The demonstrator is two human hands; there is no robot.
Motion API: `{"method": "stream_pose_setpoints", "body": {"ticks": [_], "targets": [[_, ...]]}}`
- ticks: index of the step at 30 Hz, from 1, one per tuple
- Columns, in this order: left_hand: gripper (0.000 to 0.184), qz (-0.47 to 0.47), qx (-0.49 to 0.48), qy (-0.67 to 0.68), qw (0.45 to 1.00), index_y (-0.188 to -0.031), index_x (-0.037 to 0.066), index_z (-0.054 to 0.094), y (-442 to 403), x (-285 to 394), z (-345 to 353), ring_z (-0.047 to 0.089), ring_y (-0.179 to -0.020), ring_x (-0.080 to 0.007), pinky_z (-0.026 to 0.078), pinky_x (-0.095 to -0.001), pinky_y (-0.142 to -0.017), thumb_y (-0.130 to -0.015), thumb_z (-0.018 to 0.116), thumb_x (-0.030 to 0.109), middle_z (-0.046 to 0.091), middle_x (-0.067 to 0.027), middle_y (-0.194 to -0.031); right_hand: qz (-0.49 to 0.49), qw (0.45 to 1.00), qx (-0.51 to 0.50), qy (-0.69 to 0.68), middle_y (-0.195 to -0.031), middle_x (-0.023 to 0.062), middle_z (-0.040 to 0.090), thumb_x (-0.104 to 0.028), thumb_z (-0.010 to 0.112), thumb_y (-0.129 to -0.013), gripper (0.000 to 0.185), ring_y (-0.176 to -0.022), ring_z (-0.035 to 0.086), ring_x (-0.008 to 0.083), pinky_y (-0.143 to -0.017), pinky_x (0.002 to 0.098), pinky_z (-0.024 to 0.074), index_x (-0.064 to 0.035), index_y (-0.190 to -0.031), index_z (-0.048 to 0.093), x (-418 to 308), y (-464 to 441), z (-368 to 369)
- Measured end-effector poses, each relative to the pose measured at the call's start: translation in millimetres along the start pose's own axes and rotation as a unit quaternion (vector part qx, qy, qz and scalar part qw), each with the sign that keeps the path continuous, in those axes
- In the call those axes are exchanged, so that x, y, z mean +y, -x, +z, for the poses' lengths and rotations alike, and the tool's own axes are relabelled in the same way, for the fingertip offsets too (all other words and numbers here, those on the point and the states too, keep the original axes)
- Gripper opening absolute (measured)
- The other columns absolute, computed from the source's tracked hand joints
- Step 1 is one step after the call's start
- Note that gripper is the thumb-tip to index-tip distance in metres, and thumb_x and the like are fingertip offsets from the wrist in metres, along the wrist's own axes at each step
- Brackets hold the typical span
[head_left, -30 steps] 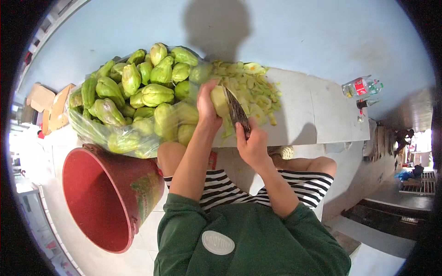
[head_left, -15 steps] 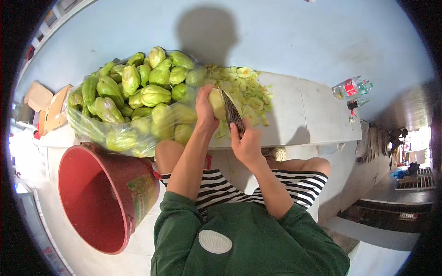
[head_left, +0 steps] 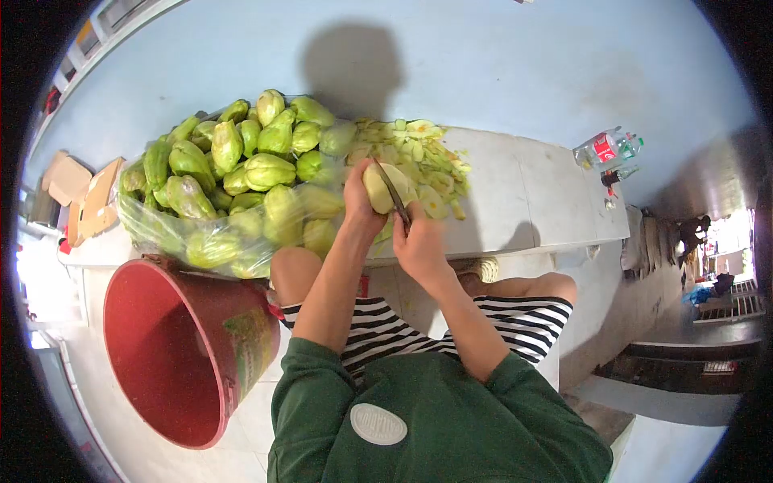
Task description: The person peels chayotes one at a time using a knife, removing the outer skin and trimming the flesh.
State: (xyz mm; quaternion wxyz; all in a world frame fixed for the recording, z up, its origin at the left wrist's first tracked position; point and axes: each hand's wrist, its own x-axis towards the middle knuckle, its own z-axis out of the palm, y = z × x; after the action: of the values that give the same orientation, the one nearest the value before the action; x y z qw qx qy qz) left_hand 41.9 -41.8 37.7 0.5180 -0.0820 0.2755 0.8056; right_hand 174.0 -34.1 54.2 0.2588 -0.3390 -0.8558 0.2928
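My left hand (head_left: 360,198) is closed around a pale, peeled-looking chayote (head_left: 375,191), holding it above the front of the tiled ledge. In my right hand (head_left: 421,243) is a dark knife (head_left: 393,190), gripped by its handle. Its blade slants across the chayote's face, seen nearly edge-on; I cannot tell how deep it sits. Behind both hands lies a heap of green peelings and slices (head_left: 427,161). Left of my left hand, a clear plastic bag (head_left: 165,233) bulges with many green chayotes (head_left: 270,171).
A large red bucket (head_left: 165,354) lies tilted on the floor at left, its mouth facing me. Plastic bottles (head_left: 605,150) stand at the ledge's right end. An opened cardboard box (head_left: 95,205) is at far left. The blue wall (head_left: 499,64) rises behind the ledge (head_left: 555,193).
The knife has turned from showing its broad side to nearly edge-on, and its blade now crosses the chayote's face. My right hand has shifted slightly left.
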Motion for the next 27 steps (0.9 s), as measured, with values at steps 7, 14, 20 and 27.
{"method": "stream_pose_setpoints", "body": {"ticks": [7, 14, 20, 27], "targets": [[0.034, 0.062, -0.141, -0.096, 0.983, -0.107, 0.000, 0.055, -8, 9, -22, 0.061, -0.083, -0.0175, 0.051, -0.0360, -0.071, -0.088, 0.061, 0.028, 0.061, -0.0059, -0.093, 0.081, 0.988, -0.097, -0.086, -0.055, 0.0071, 0.056, -0.016, 0.059, -0.091, 0.021, -0.047, 0.054, 0.0194, -0.046, 0.0343, 0.0420, 0.0043, -0.094, 0.058, 0, -6, -42], [0.048, 0.036, -0.305, -0.238, 0.921, -0.111, -0.003, 0.060, 2, -1, -30, 0.065, -0.086, -0.0175, 0.054, -0.0312, -0.078, -0.072, 0.081, 0.016, 0.067, -0.0086, -0.097, 0.154, 0.943, -0.177, -0.235, -0.050, -0.0002, 0.051, -0.009, 0.062, -0.090, 0.017, -0.040, 0.047, 0.0093, -0.039, 0.0269, 0.0378, -0.0029, -0.076, 0.055, 9, -1, -89], [0.044, 0.057, -0.248, -0.205, 0.945, -0.104, -0.005, 0.063, 32, 3, -11, 0.064, -0.081, -0.0144, 0.053, -0.0284, -0.073, -0.070, 0.082, 0.016, 0.068, -0.0084, -0.093, 0.186, 0.919, -0.175, -0.301, -0.052, 0.0000, 0.049, -0.004, 0.064, -0.087, 0.012, -0.041, 0.046, 0.0087, -0.038, 0.0262, 0.0374, -0.0010, -0.078, 0.057, 8, 16, -74], [0.036, 0.080, -0.228, -0.186, 0.952, -0.095, -0.006, 0.065, 41, -14, -5, 0.064, -0.079, -0.0158, 0.052, -0.0284, -0.072, -0.070, 0.081, 0.015, 0.068, -0.0105, -0.088, 0.178, 0.914, -0.132, -0.341, -0.054, -0.0001, 0.051, -0.002, 0.065, -0.085, 0.008, -0.042, 0.047, 0.0088, -0.038, 0.0272, 0.0383, -0.0009, -0.079, 0.061, 4, 22, -59]]}}
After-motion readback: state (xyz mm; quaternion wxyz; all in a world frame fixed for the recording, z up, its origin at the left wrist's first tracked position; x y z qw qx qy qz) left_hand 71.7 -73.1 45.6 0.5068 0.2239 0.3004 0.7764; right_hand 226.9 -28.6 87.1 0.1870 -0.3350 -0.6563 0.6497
